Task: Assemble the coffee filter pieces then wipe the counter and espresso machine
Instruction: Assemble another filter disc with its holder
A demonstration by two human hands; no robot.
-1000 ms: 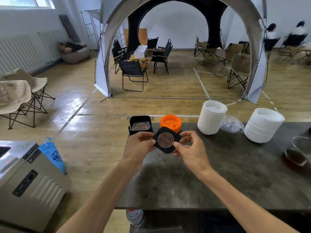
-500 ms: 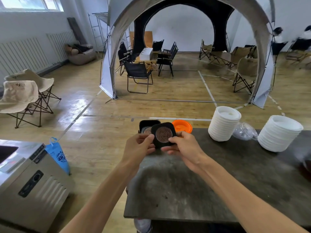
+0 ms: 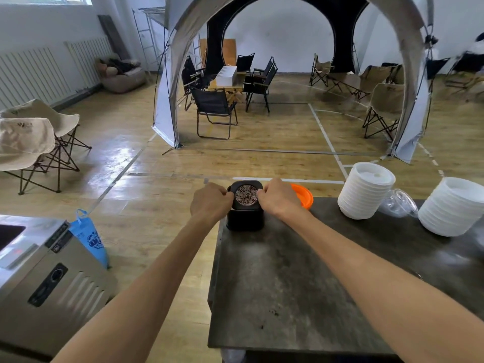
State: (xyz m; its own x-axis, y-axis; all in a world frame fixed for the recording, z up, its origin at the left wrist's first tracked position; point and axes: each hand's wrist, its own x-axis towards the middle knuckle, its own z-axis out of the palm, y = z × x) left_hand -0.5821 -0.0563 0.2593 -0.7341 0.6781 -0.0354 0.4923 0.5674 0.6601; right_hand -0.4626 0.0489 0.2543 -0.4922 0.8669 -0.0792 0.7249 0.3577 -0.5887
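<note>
— What has changed on the worktop (image 3: 301, 271)?

— A second ago both hands held the black filter disc (image 3: 246, 194) up in the air, clear of the black filter body (image 3: 245, 218). Now the disc sits on top of that body at the far left corner of the worktop, so the two pieces look joined or nearly so.

— And the hands?

— The left hand (image 3: 209, 201) and the right hand (image 3: 279, 197) pinch the disc's left and right edges, fingers curled closed on it. By my reading the assembly step is almost over; wiping is not begun.

— Anything unclear?

— Whether the disc is fully seated I cannot tell. The right hand covers much of the orange piece (image 3: 303, 196) behind it. No cloth or espresso machine is plainly visible; the steel unit (image 3: 44, 271) at near left is cut off.
</note>
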